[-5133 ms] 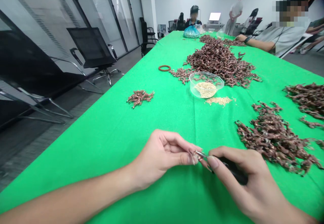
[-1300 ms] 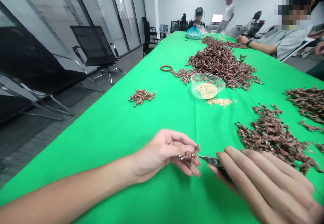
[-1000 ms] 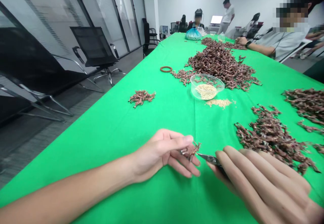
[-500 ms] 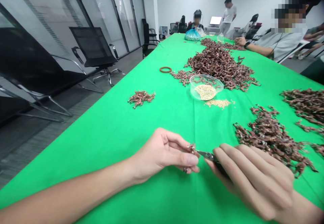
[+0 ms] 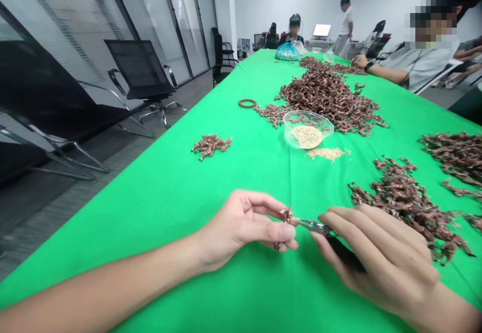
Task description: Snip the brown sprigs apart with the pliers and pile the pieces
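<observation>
My left hand (image 5: 256, 225) pinches a small copper-brown figurine (image 5: 287, 215) between thumb and forefinger; its exact shape is partly hidden by the fingers. My right hand (image 5: 380, 257) is closed around pliers (image 5: 320, 228) with thin metal jaws and a dark handle. The jaw tips touch the figurine at its right side. Close to my right hand lies a pile of similar brown figurines (image 5: 410, 197). A smaller heap of figurines (image 5: 212, 145) lies beyond my left hand.
A clear plastic bowl (image 5: 289, 139) holds pale gold bits, with more bits (image 5: 326, 153) spilled beside it. A large figurine pile (image 5: 327, 92) and brown ring (image 5: 247, 103) lie farther back on the green cloth (image 5: 169, 197). A co-worker (image 5: 425, 62) sits at right; chairs (image 5: 135, 69) stand left.
My right hand has shifted slightly, and more of the pliers shows, their jaws at the figurine. The figurine stands out more above my left fingers. A standing person in back has moved right.
</observation>
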A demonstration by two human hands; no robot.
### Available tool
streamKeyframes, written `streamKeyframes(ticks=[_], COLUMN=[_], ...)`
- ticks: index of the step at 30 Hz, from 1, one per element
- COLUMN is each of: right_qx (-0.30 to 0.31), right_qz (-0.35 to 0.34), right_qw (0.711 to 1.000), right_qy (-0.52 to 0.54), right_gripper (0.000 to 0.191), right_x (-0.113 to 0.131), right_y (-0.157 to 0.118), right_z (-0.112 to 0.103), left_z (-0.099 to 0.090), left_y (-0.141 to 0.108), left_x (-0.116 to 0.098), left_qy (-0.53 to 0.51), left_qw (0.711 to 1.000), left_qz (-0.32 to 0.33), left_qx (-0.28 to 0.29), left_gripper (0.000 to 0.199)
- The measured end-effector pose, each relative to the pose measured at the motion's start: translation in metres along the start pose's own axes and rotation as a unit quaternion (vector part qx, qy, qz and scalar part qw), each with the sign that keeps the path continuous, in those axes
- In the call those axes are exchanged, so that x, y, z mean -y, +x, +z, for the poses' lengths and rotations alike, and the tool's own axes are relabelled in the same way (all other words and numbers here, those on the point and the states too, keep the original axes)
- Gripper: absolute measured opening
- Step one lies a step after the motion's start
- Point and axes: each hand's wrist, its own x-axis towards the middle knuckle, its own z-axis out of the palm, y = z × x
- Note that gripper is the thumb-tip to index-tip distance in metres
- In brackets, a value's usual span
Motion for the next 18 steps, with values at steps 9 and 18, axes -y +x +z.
streamKeyframes(ticks=[9,18], right_qx=[-0.031,-0.010], right_qz=[-0.116,-0.145], right_qw=[0.991,0.987], right_qy=[-0.053,-0.075], right_gripper=[0.026,0.021], right_x=[-0.003,-0.006], right_y=[0.004,0.011], right_z=[-0.005,-0.011], left_z=[-0.003,-0.001], left_y=[0.000,0.002], left_x=[-0.002,-0.003], left_qy=[-0.054,-0.064], left_qw=[0.997,0.997], left_qz=[-0.055,-0.042], left_qx=[0.032,0.029], left_gripper=[0.030,0.021])
